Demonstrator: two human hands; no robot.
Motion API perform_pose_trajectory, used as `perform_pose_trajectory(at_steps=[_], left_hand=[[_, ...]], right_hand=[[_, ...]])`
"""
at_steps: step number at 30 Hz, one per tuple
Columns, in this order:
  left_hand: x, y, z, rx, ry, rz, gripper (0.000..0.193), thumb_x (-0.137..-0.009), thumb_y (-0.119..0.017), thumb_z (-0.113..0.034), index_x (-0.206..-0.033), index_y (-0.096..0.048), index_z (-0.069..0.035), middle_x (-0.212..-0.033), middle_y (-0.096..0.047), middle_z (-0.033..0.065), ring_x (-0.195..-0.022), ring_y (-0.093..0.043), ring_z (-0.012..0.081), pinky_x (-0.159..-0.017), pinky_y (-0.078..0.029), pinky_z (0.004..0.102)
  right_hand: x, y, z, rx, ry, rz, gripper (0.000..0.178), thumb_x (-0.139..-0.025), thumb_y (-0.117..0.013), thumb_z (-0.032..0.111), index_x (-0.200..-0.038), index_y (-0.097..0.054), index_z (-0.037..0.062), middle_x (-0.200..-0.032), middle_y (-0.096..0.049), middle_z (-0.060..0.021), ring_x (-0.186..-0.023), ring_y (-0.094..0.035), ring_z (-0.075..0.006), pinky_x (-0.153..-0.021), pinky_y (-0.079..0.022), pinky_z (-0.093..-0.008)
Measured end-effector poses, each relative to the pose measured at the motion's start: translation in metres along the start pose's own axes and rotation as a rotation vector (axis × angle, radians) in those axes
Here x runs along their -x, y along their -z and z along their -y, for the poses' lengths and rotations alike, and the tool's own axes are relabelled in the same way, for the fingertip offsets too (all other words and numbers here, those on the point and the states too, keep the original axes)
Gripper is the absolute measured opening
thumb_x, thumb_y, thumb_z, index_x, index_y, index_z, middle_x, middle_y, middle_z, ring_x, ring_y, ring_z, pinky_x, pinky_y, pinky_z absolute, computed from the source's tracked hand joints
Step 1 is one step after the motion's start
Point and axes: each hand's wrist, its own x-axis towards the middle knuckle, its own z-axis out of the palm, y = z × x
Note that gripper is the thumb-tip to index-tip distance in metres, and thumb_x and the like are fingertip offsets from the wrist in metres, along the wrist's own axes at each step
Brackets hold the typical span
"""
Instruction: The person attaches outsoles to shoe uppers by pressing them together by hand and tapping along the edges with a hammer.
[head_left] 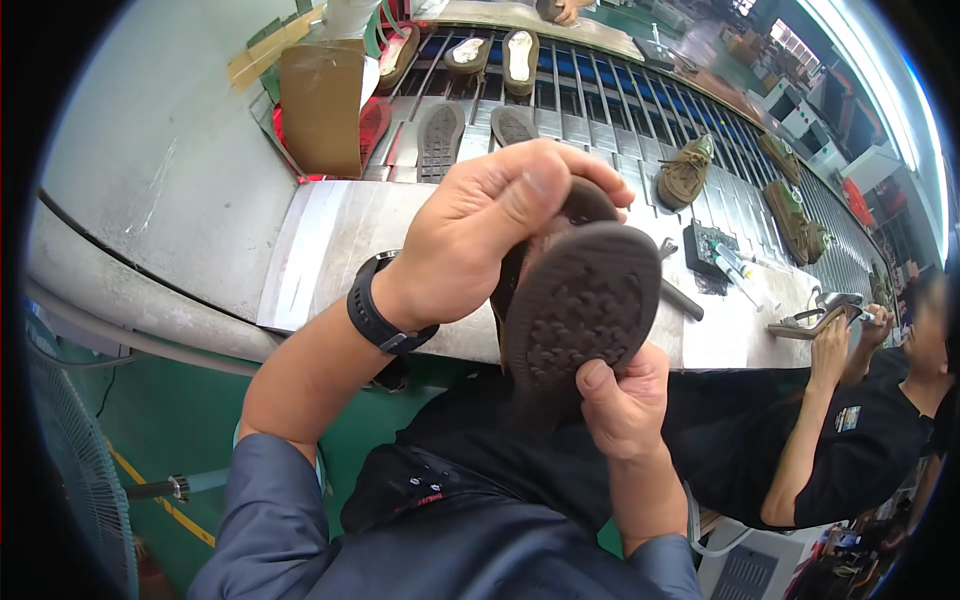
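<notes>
In front of me is a dark brown shoe sole (582,300), its studded tread turned toward me. My right hand (628,405) grips its lower edge, thumb pressed on the tread. My left hand (490,225), with a black watch on the wrist, is closed around the far part, fingers curled over a dark rounded end. A strip of lighter brown shows between the hand and the tread; whether an upper is attached there I cannot tell. On the metal slats beyond my left hand lie two soles, a grey-brown one (440,140) and another (513,125) partly hidden.
A slatted conveyor (615,110) crosses ahead, carrying soles and brown shoes (686,172). On the bench are a hammer-like tool (682,298), a black block (708,258) and white paper (716,335). At right a co-worker's hands (828,350) hold a shoe piece. A fan (75,470) stands at left.
</notes>
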Motion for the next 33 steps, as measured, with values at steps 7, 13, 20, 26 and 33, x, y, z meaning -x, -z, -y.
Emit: perform_pose_trajectory(at_steps=[7, 13, 20, 26, 33], left_hand=[[0.007, -0.008, -0.015, 0.050, 0.149, -0.012, 0.100, -0.080, -0.071, -0.081, -0.132, -0.057, 0.003, -0.128, -0.068, 0.0216, -0.120, -0.068, 0.0284, -0.104, -0.055, 0.0425], [0.011, -0.012, -0.012, 0.091, 0.115, 0.000, 0.083, -0.076, -0.088, -0.047, -0.133, -0.056, 0.005, -0.128, -0.068, 0.0210, -0.115, -0.069, 0.0266, -0.102, -0.055, 0.0414], [0.011, -0.012, -0.010, 0.061, 0.082, 0.044, 0.081, -0.075, -0.086, -0.041, -0.132, -0.055, 0.007, -0.127, -0.067, 0.0217, -0.113, -0.070, 0.0265, -0.101, -0.056, 0.0411], [0.010, -0.013, -0.007, 0.042, 0.053, 0.065, 0.079, -0.075, -0.085, -0.039, -0.133, -0.055, 0.006, -0.127, -0.067, 0.0218, -0.112, -0.070, 0.0267, -0.100, -0.057, 0.0410], [0.009, -0.012, -0.006, 0.008, 0.046, 0.092, 0.079, -0.076, -0.085, -0.040, -0.133, -0.055, 0.006, -0.128, -0.067, 0.0216, -0.113, -0.070, 0.0264, -0.101, -0.056, 0.0410]], right_hand=[[-0.001, -0.004, 0.002, 0.112, -0.073, -0.013, 0.044, -0.096, -0.079, 0.023, -0.128, -0.067, -0.0061, -0.123, -0.073, -0.0125, -0.110, -0.069, -0.0190, -0.099, -0.053, -0.0346], [-0.004, -0.011, 0.005, 0.166, -0.026, -0.069, 0.045, -0.097, -0.080, 0.028, -0.124, -0.068, -0.0060, -0.113, -0.073, -0.0079, -0.100, -0.067, -0.0137, -0.089, -0.052, -0.0296], [-0.003, -0.013, 0.006, 0.210, -0.006, -0.086, 0.042, -0.097, -0.079, 0.032, -0.117, -0.070, -0.0048, -0.091, -0.067, 0.0017, -0.077, -0.054, -0.0050, -0.071, -0.040, -0.0216], [-0.002, -0.013, 0.006, 0.202, -0.011, -0.104, 0.044, -0.096, -0.081, 0.032, -0.117, -0.070, -0.0050, -0.091, -0.067, 0.0017, -0.077, -0.054, -0.0050, -0.071, -0.040, -0.0218], [-0.001, -0.012, 0.007, 0.173, -0.014, -0.113, 0.043, -0.096, -0.081, 0.031, -0.117, -0.070, -0.0053, -0.089, -0.067, 0.0017, -0.074, -0.053, -0.0047, -0.068, -0.039, -0.0215]])
